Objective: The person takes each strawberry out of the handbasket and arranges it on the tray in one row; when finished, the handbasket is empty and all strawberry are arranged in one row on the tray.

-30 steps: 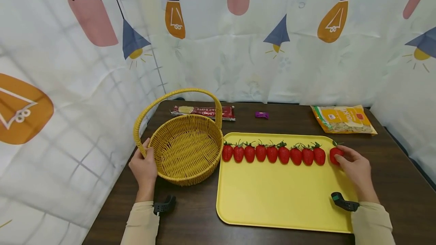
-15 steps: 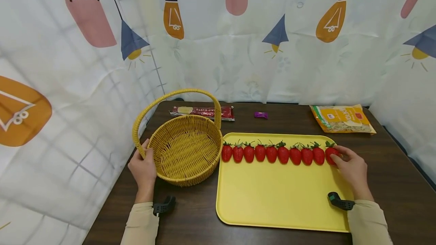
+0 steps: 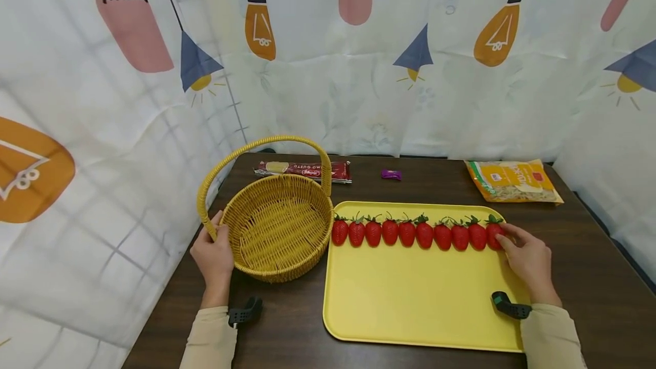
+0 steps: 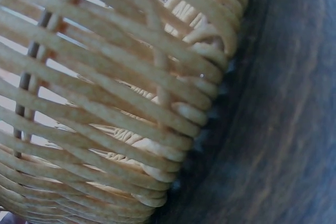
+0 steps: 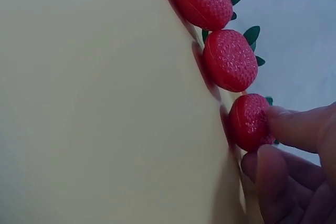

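Note:
In the head view, my left hand (image 3: 214,252) grips the left side of a yellow wicker basket (image 3: 279,275) where its tall arched handle meets the rim. Nothing lies in the basket. The left wrist view shows its woven wall (image 4: 105,77) up close, with the hand hidden. My right hand (image 3: 529,258) holds the strawberry (image 3: 493,237) at the right end of a row on a yellow tray (image 3: 420,295). In the right wrist view, fingertips and thumb touch that end strawberry (image 5: 248,121), which sits close beside its neighbour (image 5: 231,60). Several red strawberries (image 3: 407,233) line the tray's far edge.
Behind the basket lies a long red snack packet (image 3: 338,171). A small purple wrapped candy (image 3: 391,175) is at the middle back of the dark table (image 3: 287,323). An orange food bag (image 3: 515,181) lies at the back right. A patterned curtain (image 3: 328,84) hangs behind.
My right hand has moved left with the end strawberry, closing the gap to the row. The left hand still holds the basket in the same place.

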